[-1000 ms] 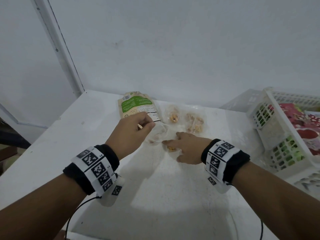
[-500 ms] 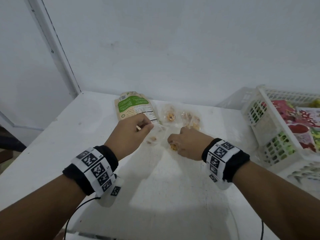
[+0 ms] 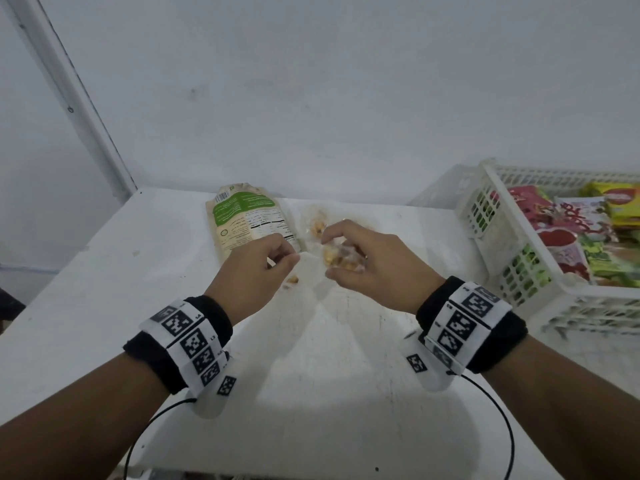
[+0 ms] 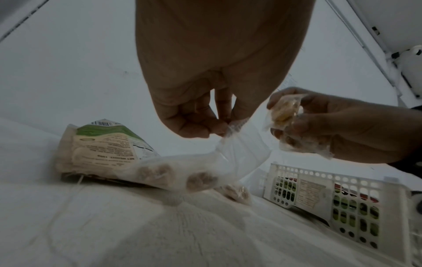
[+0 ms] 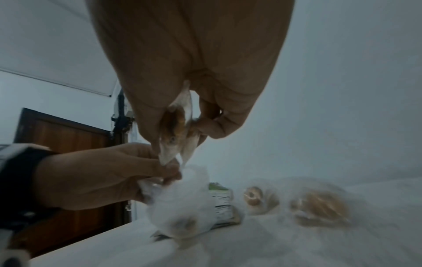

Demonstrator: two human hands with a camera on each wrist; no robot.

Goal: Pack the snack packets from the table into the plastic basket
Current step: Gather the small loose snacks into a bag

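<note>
While both hands work mid-frame over the table [image 3: 104,306], each has a small clear packet off the surface, likely gathering the loose ones so they go to the basket [image 3: 491,209] together rather than one by one. Left hand [image 3: 249,271], centre of the head view, has thumb and fingertips closed in a pinch on the top edge of a clear bag [image 4: 205,169]; the bag hangs from that corner with its lumpy contents sagging low, bottom near or on the table, can't tell which. Gripping the seam probably keeps the snacks from being crushed. Right hand [image 3: 367,268], just right of it, fingers curled round a bunch of clear wrapped snacks [image 4: 290,115], yellowish pieces showing between the fingers; how many packets it holds I can't tell. The two hands are close, nearly touching at the plastic. Still on the table: a green-label pouch [image 3: 246,216] lying flat, upper centre, behind the left hand, and more clear packets [image 5: 319,209] beside it toward the right, blurred. The basket sits at the right edge of the frame, already holding colourful packets [image 3: 568,237]. Task looks partly done; several packets remain to move.
</note>
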